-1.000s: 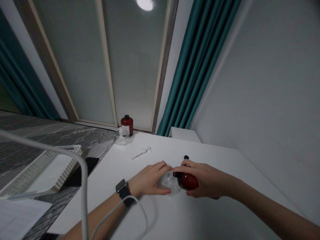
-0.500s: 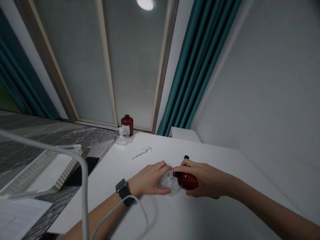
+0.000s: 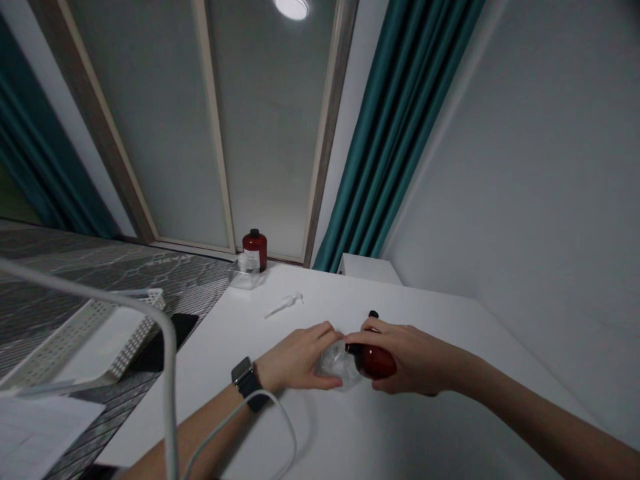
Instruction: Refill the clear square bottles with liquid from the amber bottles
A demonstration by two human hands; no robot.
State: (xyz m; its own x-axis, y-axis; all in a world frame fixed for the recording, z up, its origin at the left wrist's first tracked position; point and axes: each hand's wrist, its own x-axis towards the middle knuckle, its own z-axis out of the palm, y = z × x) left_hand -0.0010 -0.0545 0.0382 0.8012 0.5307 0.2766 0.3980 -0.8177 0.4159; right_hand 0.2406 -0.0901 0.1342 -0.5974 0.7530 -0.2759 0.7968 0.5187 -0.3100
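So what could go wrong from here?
The bottle in the right hand looks smooth and might slip from the grip. The clear plastic under the left hand could also slide, since it sits against the bottle's neck on a smooth tabletop. The white cable looped against the left forearm might snag and tug that arm.

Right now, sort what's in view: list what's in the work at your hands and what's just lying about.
In the work:
- left hand, on the clear plastic wrap
- right hand, gripping the dark red bottle

Lying about:
- white pump dispenser on the white table
- second red bottle
- clear plastic container
- white perforated tray
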